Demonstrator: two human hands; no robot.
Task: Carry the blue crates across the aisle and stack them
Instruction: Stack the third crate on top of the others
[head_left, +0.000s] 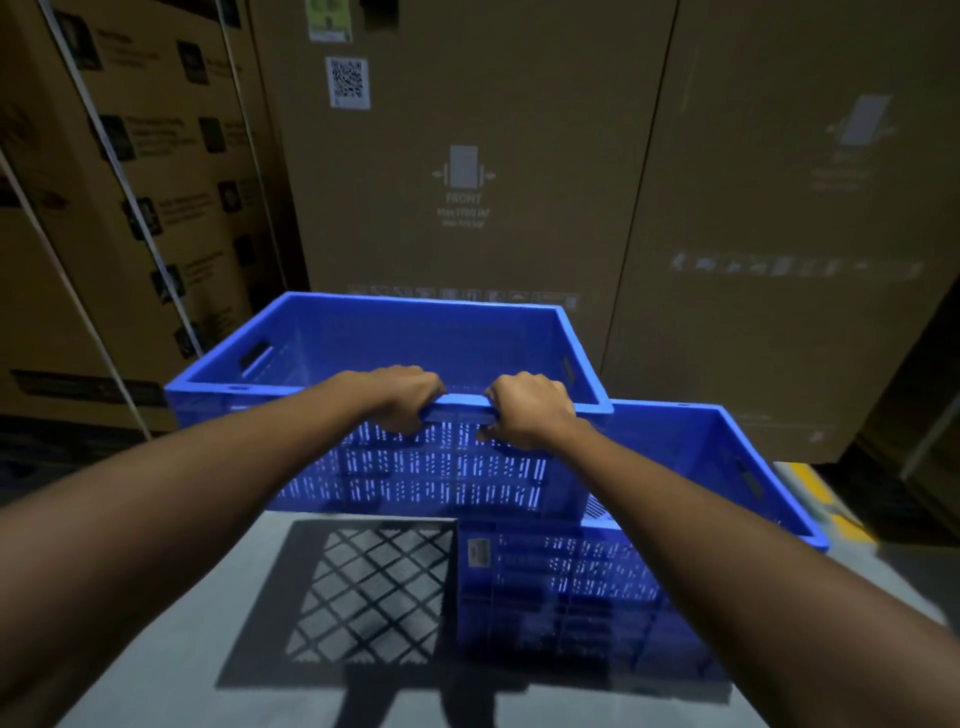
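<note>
Blue crates, 2 of them, rectangular slotted plastic: your left hand (410, 397) and right hand (527, 413) clench the near rim of the upper crate (363, 338) (held off the grey floor (171, 597)), overlapping the lower crate (701, 467) before brown cardboard boxes (519, 156).

Both bare arms reach forward, nearly straight; the left hand (410, 397) and right hand (530, 410) curl close together, knuckles up, each grip closed on a crate (462, 408) rim.
</note>
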